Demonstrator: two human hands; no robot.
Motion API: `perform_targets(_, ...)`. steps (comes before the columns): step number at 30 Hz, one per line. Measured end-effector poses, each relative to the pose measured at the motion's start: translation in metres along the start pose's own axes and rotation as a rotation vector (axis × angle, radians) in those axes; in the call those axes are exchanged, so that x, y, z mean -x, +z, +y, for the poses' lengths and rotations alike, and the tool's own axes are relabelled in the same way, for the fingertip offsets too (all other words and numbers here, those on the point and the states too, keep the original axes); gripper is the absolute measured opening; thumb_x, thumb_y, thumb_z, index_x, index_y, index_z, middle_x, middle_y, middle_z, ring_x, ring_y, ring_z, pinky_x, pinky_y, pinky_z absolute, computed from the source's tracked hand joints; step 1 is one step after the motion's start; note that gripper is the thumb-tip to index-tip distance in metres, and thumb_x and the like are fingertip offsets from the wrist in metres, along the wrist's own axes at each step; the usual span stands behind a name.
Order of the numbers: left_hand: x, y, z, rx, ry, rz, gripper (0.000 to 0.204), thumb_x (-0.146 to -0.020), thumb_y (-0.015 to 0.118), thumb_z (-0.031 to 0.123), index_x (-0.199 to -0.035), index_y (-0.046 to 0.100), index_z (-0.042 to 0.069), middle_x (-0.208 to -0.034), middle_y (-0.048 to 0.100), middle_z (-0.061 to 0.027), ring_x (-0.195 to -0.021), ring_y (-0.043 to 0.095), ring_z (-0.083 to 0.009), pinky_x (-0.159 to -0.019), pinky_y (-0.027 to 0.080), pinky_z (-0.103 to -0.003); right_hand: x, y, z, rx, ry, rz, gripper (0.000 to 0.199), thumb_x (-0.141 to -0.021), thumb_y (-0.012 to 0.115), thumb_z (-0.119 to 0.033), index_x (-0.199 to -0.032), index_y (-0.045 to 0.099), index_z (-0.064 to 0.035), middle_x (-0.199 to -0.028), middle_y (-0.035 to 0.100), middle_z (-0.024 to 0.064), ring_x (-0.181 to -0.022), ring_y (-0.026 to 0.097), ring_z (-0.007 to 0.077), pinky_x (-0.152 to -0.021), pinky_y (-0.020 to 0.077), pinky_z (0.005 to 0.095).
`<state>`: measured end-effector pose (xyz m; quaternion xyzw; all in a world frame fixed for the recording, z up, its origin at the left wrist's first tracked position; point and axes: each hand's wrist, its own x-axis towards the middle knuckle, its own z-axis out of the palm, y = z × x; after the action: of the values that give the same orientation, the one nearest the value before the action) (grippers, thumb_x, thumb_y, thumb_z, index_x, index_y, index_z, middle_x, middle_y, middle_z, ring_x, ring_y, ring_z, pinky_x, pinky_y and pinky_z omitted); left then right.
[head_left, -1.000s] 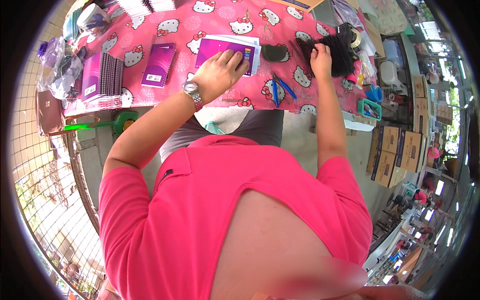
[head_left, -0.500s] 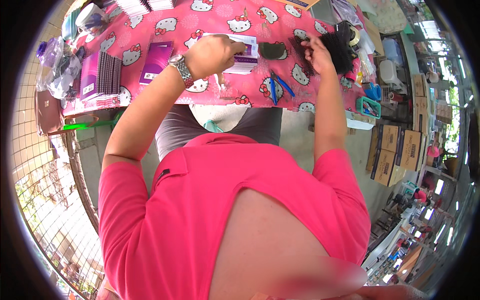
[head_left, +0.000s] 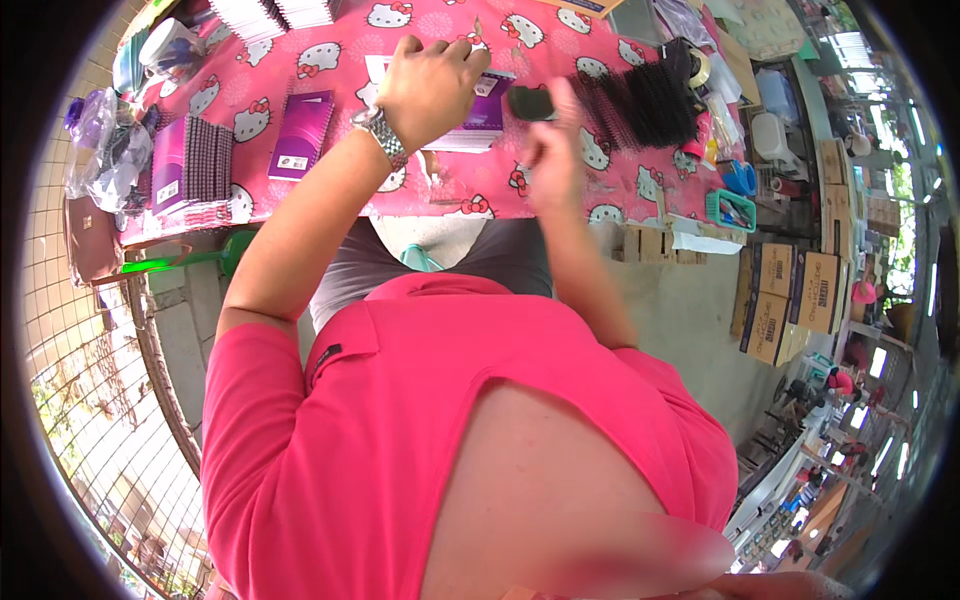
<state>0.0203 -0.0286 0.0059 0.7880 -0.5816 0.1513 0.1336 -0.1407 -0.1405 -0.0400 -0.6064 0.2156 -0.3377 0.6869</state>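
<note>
While our left hand (head_left: pixel 432 92) bends over the purple notebooks (head_left: pixel 487 109) near the front edge of the surface (head_left: pixel 540 60), our right hand (head_left: pixel 556 158) blurred, we cannot tell either grip; align them squarely.

Right hand (head_left: pixel 557 165) blurred; left hand (head_left: pixel 432 90) partly hides purple-covered stack (head_left: pixel 486 114).

a pink cloth (head_left: pixel 345 110) printed with white cat faces covers the surface (head_left: pixel 555 55). at its left lie clear plastic bags (head_left: pixel 105 150) and a block of spiral-bound purple notebooks (head_left: pixel 190 165); just right of these is a smaller purple pile (head_left: pixel 303 135). white-paged stacks (head_left: pixel 250 15) stand at the far left. mid-surface, a partly hidden purple-covered stack (head_left: pixel 487 115) sits near a dark green piece (head_left: pixel 530 103). black coils (head_left: pixel 650 105) lie at the right, beside a tape roll (head_left: pixel 703 68).
</note>
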Motion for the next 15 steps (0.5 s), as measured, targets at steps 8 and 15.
perform_targets(8, -0.002, -0.001, -0.007, 0.144, 0.115, 0.000, 0.025, -0.080, 0.063, 0.018, -0.104, 0.060, 0.010, -0.089, 0.067, -0.0053, -0.083, 0.067, -0.0235, -0.081, 0.048, -0.040, -0.007, 0.018, -0.007, 0.465, -0.221, -0.223, 0.057, -0.106, 0.029, -0.045, -0.147, 0.040, -0.0064, -0.103, 0.067, 0.0091, -0.081, 0.060, 0.0137, -0.072, 0.0487, 0.0260)
perform_targets(15, 0.005, -0.005, -0.013, 0.282, 0.210, 0.053, 0.021, -0.084, 0.065, 0.019, -0.099, 0.060, 0.005, -0.088, 0.065, -0.0076, -0.085, 0.065, -0.0252, -0.083, 0.047, -0.039, -0.029, 0.002, -0.038, 0.756, -0.441, -0.265, 0.020, -0.091, 0.066, -0.011, -0.110, 0.070, -0.0061, -0.100, 0.067, 0.0100, -0.086, 0.066, 0.0203, -0.072, 0.0534, 0.0307)
